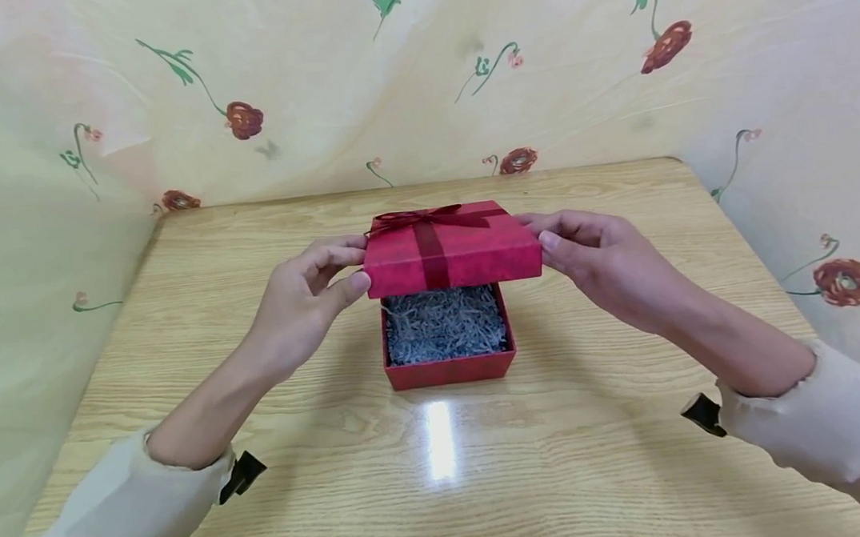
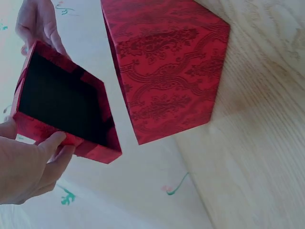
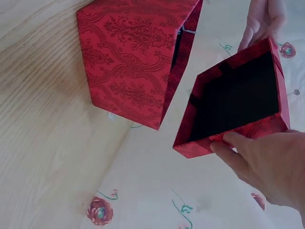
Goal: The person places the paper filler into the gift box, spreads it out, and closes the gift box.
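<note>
A wooden table (image 1: pixel 589 454) carries a bright glare patch (image 1: pixel 440 448) near its front middle. Behind the table and along both its sides hangs a cream cloth (image 1: pixel 408 85) printed with red flowers (image 1: pixel 244 119) on green stems, reaching down to the table's edges.

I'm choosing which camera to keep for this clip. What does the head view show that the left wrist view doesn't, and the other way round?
Only the head view shows the grey shredded paper filling, the dark red ribbon bow on the red square lid, and the pale wooden table whole.

Only the left wrist view shows the lid's dark inside and the damask pattern on the red box base side wall.

Both show the left hand and the right hand holding the lid by opposite edges, lifted clear of the base.
</note>
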The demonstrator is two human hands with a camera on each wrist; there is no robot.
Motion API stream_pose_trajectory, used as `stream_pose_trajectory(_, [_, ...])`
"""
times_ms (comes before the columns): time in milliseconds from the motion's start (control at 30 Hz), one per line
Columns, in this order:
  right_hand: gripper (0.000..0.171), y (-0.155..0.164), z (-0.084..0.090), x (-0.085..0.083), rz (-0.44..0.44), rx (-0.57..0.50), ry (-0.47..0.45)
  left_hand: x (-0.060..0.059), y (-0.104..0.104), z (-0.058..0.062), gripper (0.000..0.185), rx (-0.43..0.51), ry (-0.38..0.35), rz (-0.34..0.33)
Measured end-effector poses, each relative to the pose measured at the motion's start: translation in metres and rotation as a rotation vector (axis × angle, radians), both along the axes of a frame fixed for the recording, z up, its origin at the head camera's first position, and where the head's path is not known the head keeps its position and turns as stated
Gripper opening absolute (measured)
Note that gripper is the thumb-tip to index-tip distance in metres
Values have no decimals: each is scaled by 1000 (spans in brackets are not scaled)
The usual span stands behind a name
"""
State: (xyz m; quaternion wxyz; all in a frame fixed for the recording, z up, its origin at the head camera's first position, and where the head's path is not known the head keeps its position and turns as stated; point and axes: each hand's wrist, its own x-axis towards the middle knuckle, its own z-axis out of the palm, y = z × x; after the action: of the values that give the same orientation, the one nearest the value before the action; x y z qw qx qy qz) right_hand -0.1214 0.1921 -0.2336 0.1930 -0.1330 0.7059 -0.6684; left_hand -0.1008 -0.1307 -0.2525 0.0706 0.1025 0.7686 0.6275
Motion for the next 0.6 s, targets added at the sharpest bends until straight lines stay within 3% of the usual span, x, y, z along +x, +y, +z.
stream_pose_trajectory(167, [33,-1,-3,4,25,147,109,3,-1,-5,33,92,19,0])
stream_pose_trajectory(367, [31,-1,-8,8,13,251,167,6,0,-11,36,144,55,1])
stream_pose_trajectory(600, [33,1,-9,10,17,244,225,8,0,-16,39,153,48,-7])
